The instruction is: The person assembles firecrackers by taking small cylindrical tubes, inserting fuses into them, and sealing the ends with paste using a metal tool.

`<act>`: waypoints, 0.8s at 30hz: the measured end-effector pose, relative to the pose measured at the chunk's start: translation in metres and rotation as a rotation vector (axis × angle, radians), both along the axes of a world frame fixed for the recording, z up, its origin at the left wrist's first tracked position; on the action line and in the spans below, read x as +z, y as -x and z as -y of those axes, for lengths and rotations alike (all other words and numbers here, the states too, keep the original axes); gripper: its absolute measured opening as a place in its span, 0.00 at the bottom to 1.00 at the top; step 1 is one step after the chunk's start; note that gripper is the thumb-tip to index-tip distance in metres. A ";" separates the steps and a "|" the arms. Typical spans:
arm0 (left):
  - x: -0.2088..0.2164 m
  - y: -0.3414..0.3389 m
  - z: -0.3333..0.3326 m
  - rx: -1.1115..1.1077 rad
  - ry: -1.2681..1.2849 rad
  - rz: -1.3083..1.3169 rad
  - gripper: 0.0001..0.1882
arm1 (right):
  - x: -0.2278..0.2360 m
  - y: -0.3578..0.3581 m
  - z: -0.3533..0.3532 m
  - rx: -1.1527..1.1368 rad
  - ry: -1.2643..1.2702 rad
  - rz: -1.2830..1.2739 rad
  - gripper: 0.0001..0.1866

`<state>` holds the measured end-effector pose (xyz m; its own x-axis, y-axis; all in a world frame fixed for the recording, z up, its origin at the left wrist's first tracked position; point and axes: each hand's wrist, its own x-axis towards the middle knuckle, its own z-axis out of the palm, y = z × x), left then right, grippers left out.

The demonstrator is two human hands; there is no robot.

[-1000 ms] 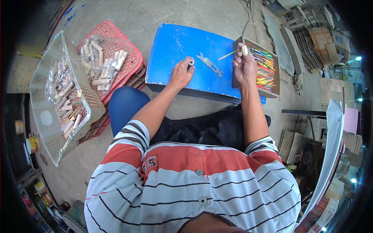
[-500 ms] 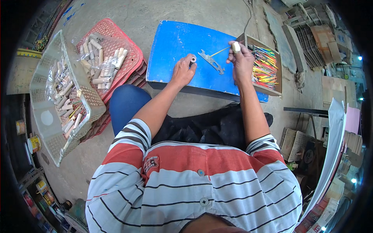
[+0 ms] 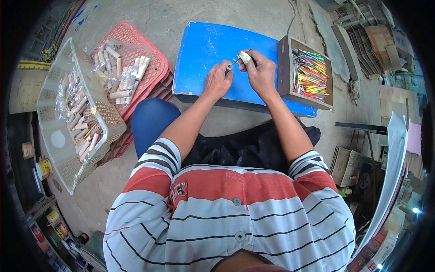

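Note:
Over the blue tabletop (image 3: 199,50), my left hand (image 3: 218,81) is closed around a small cylinder (image 3: 229,67), its holed end facing up. My right hand (image 3: 263,75) pinches a thin stick (image 3: 234,63), which slants toward that hole. Whether the stick's tip is inside cannot be made out. A whitish wrap (image 3: 244,57) covers a fingertip of my right hand. The flat notched metal tool seen on the table earlier is mostly hidden behind my hands.
At the table's right end stands a wooden box (image 3: 284,68) of thin coloured sticks (image 3: 310,75). To my left, a pale plastic basket (image 3: 108,115) and a red basket (image 3: 152,43) hold several pale cylinders (image 3: 118,68), some in clear bags. A cable (image 3: 292,18) runs beyond the box.
My right hand has moved left from near the box, bringing its stick to the cylinder in my left hand. The left hand has shifted slightly; the metal tool is now mostly covered.

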<state>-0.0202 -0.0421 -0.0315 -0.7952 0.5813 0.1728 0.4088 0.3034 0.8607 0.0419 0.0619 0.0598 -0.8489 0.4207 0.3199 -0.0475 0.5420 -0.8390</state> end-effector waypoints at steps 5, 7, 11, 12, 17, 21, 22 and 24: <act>0.000 0.001 0.000 0.002 0.012 -0.002 0.12 | -0.007 0.005 -0.002 0.000 -0.154 0.012 0.06; 0.001 0.000 0.000 0.004 0.013 -0.005 0.12 | -0.008 0.006 -0.003 -0.015 -0.328 0.003 0.06; 0.004 -0.001 0.000 0.005 0.022 -0.004 0.12 | -0.019 0.008 -0.006 0.008 -0.390 -0.049 0.06; 0.004 0.000 0.000 0.004 0.028 0.002 0.13 | -0.020 0.007 -0.004 0.005 -0.394 -0.032 0.06; 0.007 0.001 0.001 -0.006 0.019 0.080 0.16 | -0.020 0.007 -0.002 0.014 -0.382 0.041 0.06; 0.014 0.002 0.003 0.012 0.112 0.159 0.19 | -0.020 0.007 -0.002 0.042 -0.431 0.021 0.05; 0.012 0.005 0.004 0.015 0.114 0.160 0.19 | -0.021 0.009 -0.001 0.057 -0.445 0.002 0.04; 0.010 0.014 0.006 0.169 -0.088 -0.155 0.18 | -0.021 0.013 0.002 0.077 -0.424 -0.002 0.03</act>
